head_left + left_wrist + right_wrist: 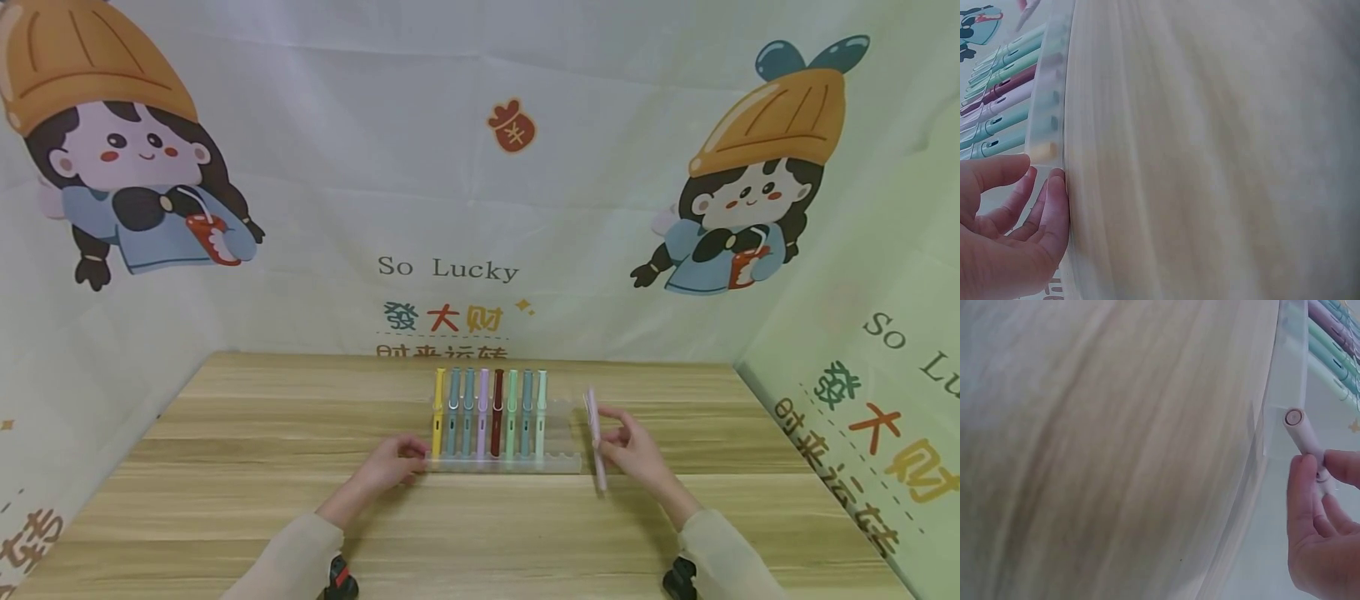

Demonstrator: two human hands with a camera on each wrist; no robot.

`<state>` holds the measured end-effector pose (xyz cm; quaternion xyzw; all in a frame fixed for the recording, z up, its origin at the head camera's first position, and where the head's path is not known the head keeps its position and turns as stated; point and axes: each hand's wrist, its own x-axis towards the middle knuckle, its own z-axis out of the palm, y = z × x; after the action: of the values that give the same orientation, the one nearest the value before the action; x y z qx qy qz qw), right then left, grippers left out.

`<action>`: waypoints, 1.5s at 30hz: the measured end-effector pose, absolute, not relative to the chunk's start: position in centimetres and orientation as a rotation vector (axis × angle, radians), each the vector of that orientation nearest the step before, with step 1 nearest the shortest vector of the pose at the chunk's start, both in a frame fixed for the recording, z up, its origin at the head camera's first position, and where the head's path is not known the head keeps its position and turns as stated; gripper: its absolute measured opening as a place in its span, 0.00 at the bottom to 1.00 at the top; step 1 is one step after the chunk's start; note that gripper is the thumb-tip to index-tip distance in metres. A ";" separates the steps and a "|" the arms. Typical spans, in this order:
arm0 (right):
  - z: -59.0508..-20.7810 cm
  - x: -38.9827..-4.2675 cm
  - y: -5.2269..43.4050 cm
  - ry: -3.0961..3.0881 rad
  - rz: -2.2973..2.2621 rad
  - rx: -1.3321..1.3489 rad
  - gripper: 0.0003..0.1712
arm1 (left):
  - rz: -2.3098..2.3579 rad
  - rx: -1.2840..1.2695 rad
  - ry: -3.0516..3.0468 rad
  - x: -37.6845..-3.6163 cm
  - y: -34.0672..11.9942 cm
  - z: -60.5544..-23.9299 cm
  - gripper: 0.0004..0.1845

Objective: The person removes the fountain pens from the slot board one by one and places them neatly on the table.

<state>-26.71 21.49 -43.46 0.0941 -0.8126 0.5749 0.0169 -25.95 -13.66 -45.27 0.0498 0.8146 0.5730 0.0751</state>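
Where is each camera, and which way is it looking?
Head: worn on the head, facing forward and down at the table; both hands and sleeves show.
Left wrist: beside the left hand, whose fingers touch the clear pen rack.
Right wrist: beside the right hand, which pinches a pink pen.
All three share the rack of pens.

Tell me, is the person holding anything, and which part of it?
Yes. The right hand pinches a pale pink pen around its middle, between thumb and fingers. The left hand holds nothing; its fingers touch the clear pen rack.
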 end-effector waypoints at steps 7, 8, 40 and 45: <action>-43.7 -26.6 21.7 -2.633 1.741 0.293 0.26 | 1.721 0.167 2.441 -26.1 -13.7 -45.4 0.09; -43.7 -26.6 21.7 -2.648 1.737 0.288 0.26 | 1.721 0.171 2.441 -26.1 -13.7 -45.4 0.09; -43.9 -26.7 21.2 -2.941 1.316 0.151 0.22 | 1.720 0.119 2.443 -26.0 -13.6 -45.2 0.09; -43.4 -26.6 21.3 -2.884 1.340 0.137 0.22 | 1.722 0.122 2.440 -26.0 -13.6 -45.2 0.09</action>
<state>-26.60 21.26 -43.41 0.0432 -0.9058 0.4209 -0.0210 -25.97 -13.62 -45.24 0.0405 0.8141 0.5743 0.0762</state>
